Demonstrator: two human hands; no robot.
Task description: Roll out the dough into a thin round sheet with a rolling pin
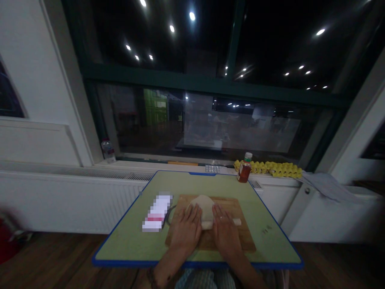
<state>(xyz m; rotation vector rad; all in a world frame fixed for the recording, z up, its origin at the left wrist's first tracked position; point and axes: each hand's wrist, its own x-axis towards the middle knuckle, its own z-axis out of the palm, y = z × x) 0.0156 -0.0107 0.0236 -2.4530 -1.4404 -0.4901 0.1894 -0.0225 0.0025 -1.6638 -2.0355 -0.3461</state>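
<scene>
A pale, flattened round of dough (202,203) lies on a wooden cutting board (245,239). Across its near part runs a light rolling pin (207,225), its right end sticking out past my fingers. My left hand (185,228) lies flat over the pin's left part, fingers stretched forward and reaching the dough's edge. On the other side, my right hand (225,229) rests palm down on the pin with fingers extended, a ring on one of them. Both hands are open, and the palms hide much of the pin.
The board sits on a small green table (273,249) with a blue rim. Left of it lies a pixelated flat rectangle (158,212) beside a dark curved item. A bottle of reddish liquid (244,168) stands at the back right. Yellow egg trays (279,169) line the windowsill behind.
</scene>
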